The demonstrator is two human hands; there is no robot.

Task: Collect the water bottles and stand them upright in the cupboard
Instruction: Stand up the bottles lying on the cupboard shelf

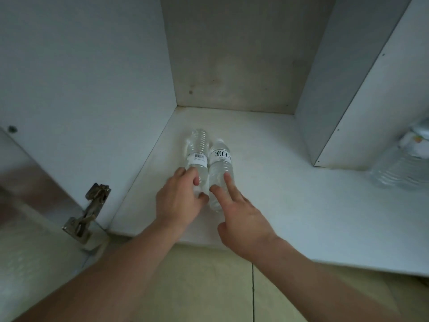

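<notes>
Hands (178, 201) (239, 212) touching two bottles (197, 159) (220, 166) in cupboard (267, 147).

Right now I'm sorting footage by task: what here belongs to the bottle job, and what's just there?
Job:
left bottle, gripped by left hand
right bottle, touched by right hand
cupboard shelf
bottles at far right

Just there:
door hinge
floor

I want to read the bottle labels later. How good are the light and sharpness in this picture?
Head view: dim, flat light with no glare. The two bottles at centre are fairly sharp: the left bottle shows a barcode, the right bottle large print. The bottle at the right edge is smeared and stretched by the wide lens, its label unreadable. The left hand and right hand cast almost no shadow.
</notes>
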